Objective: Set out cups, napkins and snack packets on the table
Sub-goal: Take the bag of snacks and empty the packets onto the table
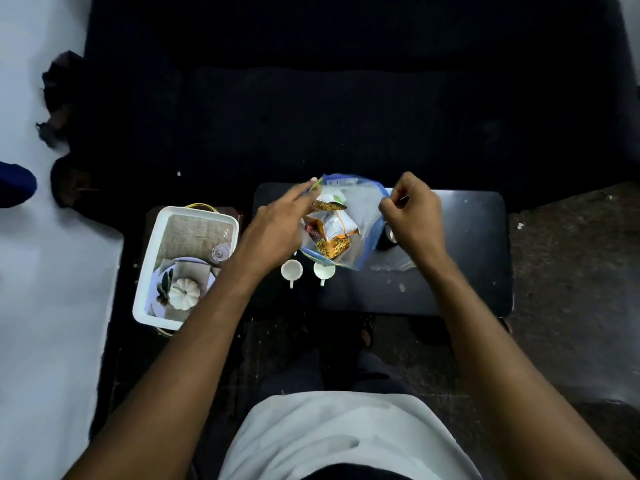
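Dark table (467,258), seemingly before sofa (346,116).

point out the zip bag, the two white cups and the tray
zip bag (360,216), head view, clear side panel
left cup (291,270), head view, inside of bowl
right cup (324,270), head view, inside of bowl
tray (147,268), head view, left rim

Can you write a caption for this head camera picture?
Both hands pull open a snack bag above two white cups.

Two cups (292,270) (324,270) stand side by side on the tabletop (450,258); the bag (349,223) (snack packets (334,242) inside) is behind them; the tray (152,258) lies left.
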